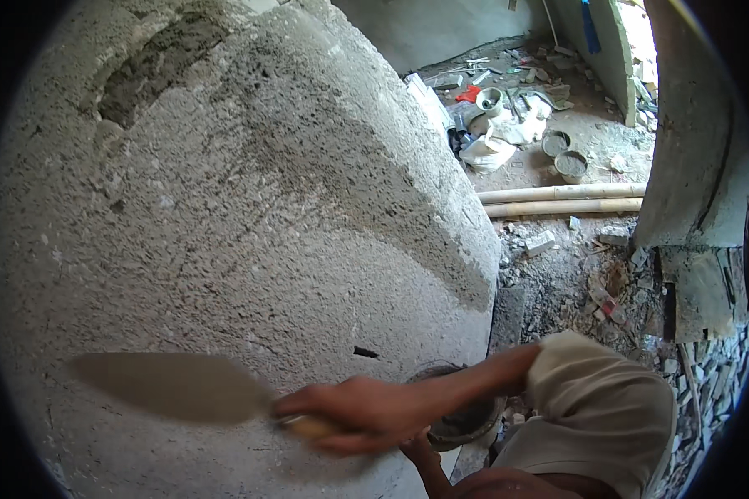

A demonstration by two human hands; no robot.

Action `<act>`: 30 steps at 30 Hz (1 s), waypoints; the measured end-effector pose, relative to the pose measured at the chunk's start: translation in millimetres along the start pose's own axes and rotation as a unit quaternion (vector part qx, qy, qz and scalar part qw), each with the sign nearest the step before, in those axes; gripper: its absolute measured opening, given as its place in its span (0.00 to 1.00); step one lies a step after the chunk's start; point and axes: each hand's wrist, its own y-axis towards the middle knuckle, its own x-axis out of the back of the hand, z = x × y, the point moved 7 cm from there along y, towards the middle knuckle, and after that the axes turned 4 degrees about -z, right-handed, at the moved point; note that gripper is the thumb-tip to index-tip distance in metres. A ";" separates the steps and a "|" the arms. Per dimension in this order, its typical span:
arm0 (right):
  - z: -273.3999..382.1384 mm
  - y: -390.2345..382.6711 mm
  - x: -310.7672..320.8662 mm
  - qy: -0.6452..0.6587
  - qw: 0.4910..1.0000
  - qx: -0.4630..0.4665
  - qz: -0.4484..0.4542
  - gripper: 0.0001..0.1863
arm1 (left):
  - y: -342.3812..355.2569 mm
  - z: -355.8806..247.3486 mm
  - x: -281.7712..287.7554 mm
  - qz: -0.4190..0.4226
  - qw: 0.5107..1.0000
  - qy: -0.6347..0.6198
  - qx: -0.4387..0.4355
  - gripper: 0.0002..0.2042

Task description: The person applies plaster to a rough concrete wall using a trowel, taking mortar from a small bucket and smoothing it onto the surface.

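Observation:
My right hand (354,416) is closed round the wooden handle of a trowel (179,387), its wide blade pointing left across the wall. Hand and blade are slightly blurred. Rough grey plaster covers the wall (225,274), with a darker, damp-looking band running down to the right and a hollow patch at the upper left. Below my right forearm, a dark bucket (495,422) holds grey mortar and is partly covered by the arm. My left hand (422,452) grips the bucket's near rim; its fingers are only partly visible.
Two bamboo poles (566,200) lie across the doorway at the right. Beyond them are buckets of grey mix (571,165), white sacks (488,153) and scattered debris. Broken bricks (539,243) and rubble cover the near floor. A grey pillar (697,158) stands at the right.

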 end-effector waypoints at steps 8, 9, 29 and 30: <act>-80.8 -304.6 132.6 -0.404 0.723 -0.517 0.216 0.15 | 7.8 -37.3 -47.7 0.167 0.985 0.008 -0.039 0.21; -89.4 -320.3 128.3 -0.397 0.727 -0.515 0.220 0.15 | 12.3 -37.4 -45.8 0.159 0.986 0.013 -0.038 0.21; -94.0 -416.6 81.6 0.213 0.643 -0.718 -0.160 0.20 | 28.0 1.3 -113.7 0.256 0.965 -0.052 -0.033 0.17; -74.6 -389.2 88.3 0.212 0.646 -0.708 -0.190 0.20 | 29.1 2.3 -104.2 0.199 0.976 -0.085 0.001 0.17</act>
